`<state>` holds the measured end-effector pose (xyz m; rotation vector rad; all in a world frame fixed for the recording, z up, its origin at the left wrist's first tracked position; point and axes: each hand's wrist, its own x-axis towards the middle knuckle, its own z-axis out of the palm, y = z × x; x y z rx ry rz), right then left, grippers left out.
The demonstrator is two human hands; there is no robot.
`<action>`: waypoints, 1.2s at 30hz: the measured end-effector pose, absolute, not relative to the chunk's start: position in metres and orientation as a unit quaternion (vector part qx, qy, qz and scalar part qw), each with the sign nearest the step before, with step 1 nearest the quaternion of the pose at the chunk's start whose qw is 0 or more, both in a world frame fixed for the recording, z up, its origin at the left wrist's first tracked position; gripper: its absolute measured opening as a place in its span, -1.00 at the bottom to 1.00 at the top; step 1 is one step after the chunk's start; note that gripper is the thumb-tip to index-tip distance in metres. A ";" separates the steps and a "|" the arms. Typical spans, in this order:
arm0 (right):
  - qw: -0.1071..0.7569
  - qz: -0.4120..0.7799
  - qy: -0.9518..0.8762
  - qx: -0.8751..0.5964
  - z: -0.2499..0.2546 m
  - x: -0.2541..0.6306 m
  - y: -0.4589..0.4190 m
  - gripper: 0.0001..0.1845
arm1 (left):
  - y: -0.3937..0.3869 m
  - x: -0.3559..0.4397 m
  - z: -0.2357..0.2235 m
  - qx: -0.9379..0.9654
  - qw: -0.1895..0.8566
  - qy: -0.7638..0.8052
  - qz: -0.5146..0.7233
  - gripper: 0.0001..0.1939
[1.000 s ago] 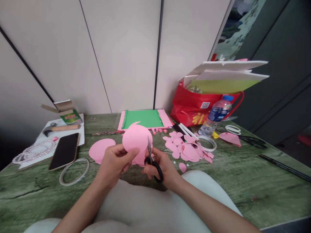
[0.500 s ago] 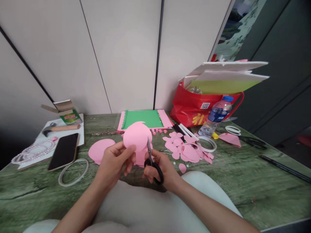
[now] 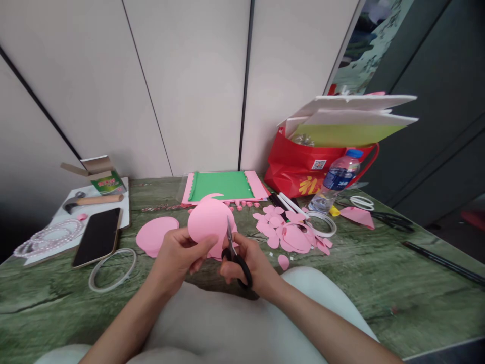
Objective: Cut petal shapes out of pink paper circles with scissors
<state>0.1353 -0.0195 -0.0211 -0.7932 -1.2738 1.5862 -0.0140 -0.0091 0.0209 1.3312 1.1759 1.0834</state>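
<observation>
My left hand (image 3: 181,255) pinches a round piece of pink paper (image 3: 206,220) between thumb and fingers, held up above the table. A thin curved strip of the paper sticks out at its top edge. In my right hand (image 3: 253,260) are black-handled scissors (image 3: 245,273), my fingers through the loops. The blades point up and lie against the right edge of the paper. Behind the hands, more pink paper shows in part. Left of my left hand lies a stack of pink paper circles (image 3: 153,235).
Pink paper petals (image 3: 295,237), a tape roll (image 3: 330,228) and a water bottle (image 3: 337,179) lie or stand to the right, before a red bag (image 3: 282,164). Leftward are a phone (image 3: 98,236), a hammer (image 3: 96,199), bead strings (image 3: 49,237) and a white ring (image 3: 94,283). Green paper (image 3: 223,185) lies at the back.
The paper has turned and shifted slightly left in my left hand, and the strip at its top edge is longer. The scissors have moved a little left with it.
</observation>
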 end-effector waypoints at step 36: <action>0.471 0.635 -0.522 -0.320 -0.022 0.134 -0.021 -0.67 | -0.011 -0.011 0.025 0.533 0.550 0.439 0.470 -0.79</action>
